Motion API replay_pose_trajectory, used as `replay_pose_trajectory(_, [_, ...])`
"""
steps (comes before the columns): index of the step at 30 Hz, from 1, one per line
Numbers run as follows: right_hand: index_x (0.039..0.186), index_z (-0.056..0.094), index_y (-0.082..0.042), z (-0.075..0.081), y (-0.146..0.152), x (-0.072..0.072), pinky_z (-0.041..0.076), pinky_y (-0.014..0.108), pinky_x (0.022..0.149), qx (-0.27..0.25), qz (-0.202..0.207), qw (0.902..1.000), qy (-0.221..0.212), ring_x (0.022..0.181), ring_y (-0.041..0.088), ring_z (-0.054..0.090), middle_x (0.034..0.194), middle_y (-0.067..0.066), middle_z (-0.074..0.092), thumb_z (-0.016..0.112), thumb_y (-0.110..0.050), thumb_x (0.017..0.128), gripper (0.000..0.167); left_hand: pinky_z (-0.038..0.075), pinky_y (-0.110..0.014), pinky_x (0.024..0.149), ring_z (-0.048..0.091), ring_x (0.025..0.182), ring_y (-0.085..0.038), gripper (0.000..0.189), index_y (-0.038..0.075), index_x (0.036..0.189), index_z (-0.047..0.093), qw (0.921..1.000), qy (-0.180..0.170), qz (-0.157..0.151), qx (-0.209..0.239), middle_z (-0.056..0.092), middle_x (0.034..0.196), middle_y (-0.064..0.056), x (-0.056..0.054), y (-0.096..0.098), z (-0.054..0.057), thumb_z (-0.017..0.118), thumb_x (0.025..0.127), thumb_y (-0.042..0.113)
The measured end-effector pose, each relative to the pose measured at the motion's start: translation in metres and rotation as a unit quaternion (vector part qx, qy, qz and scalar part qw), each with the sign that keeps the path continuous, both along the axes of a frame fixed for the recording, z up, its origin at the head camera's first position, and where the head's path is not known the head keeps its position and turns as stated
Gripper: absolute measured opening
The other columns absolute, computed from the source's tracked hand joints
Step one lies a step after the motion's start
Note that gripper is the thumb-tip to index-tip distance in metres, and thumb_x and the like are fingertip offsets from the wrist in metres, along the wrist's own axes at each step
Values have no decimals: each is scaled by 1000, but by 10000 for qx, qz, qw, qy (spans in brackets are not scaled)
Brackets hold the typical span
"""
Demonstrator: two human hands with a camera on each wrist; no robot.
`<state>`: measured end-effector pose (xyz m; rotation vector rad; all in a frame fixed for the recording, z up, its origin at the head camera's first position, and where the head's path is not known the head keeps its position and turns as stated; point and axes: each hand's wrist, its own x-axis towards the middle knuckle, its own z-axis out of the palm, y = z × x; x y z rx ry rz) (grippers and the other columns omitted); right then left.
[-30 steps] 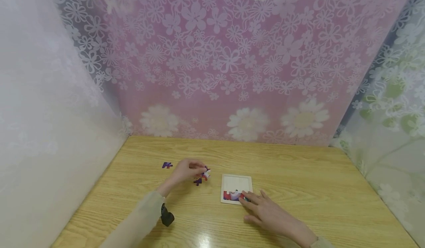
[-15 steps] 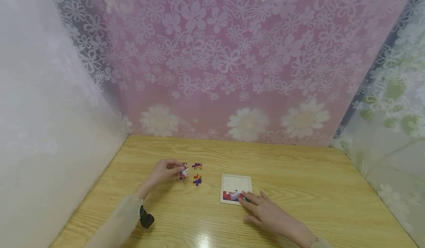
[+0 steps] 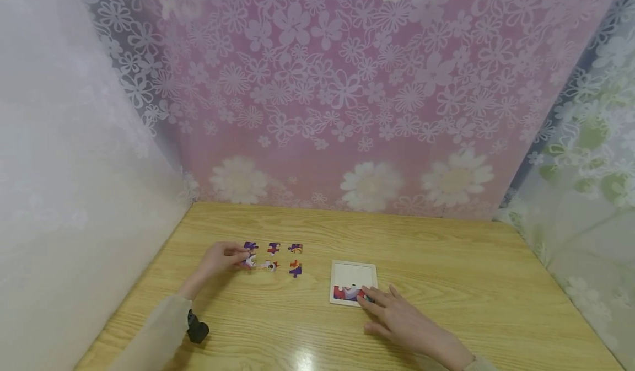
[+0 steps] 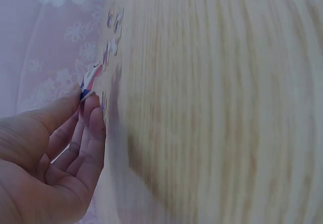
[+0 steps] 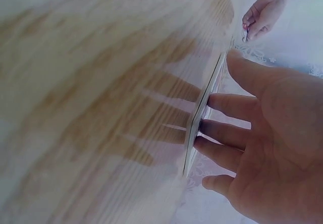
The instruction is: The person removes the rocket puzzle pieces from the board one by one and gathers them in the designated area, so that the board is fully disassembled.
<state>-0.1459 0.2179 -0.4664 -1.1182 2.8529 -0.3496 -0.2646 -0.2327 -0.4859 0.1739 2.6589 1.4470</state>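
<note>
The wood-grain worktop point(image 3: 446, 272) carries everything. The right hand point(image 3: 404, 318) lies as half a second ago, fingers spread, touching the square jigsaw tray point(image 3: 355, 263) at its front right corner. The left hand point(image 3: 218, 261) has shifted toward the worktop's left edge, pinching a white-and-purple jigsaw piece point(image 3: 250, 261). The tray sits well in from the back edge, with fitted pieces point(image 3: 349, 292) along its front side. Toward the worktop's back left corner, five loose pieces point(image 3: 296, 248) lie; two, partly covered then, show more fully.
</note>
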Motion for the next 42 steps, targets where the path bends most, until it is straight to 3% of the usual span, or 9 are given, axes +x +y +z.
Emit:
replay_pose_trajectory(5, [145, 54, -2, 0, 0, 0, 31, 66, 110, 33, 20, 10000, 0, 136, 42, 49, 151, 21, 48, 50, -49, 103, 63, 59, -31, 67, 69, 72, -16, 18, -1, 104, 75, 9992, -100, 40, -379, 75, 85, -5, 4, -4, 0, 73, 95, 15])
replay_pose_trajectory(12, [145, 54, -2, -1, 1, 0, 31, 67, 110, 29, 19, 10000, -13, 137, 40, 49, 151, 21, 48, 50, -49, 103, 63, 60, -31, 65, 70, 69, -16, 16, 1, 103, 77, 9987, -229, 12, -452, 74, 82, -4, 5, -3, 4, 73, 94, 14])
replay_pose_trajectory(28, [146, 54, -2, -2, 1, 0, 28, 66, 112, -103, -26, 9999, -104, 138, 41, 47, 152, 21, 47, 51, -46, 104, 61, 58, -31, 62, 66, 66, -14, 5, 4, 88, 76, 9931, 86, 148, -1160, 71, 77, -3, 6, 3, 10, 77, 90, 8])
replay_pose_trajectory(42, [146, 54, -3, -1, 2, -1, 24, 67, 113, -333, -203, 9982, -455, 139, 41, 45, 153, 20, 46, 52, -48, 103, 62, 54, -28, 57, 65, 62, -14, 7, 5, 87, 76, 9882, 268, 194, -1499, 71, 76, -4, 2, 3, 11, 77, 91, 11])
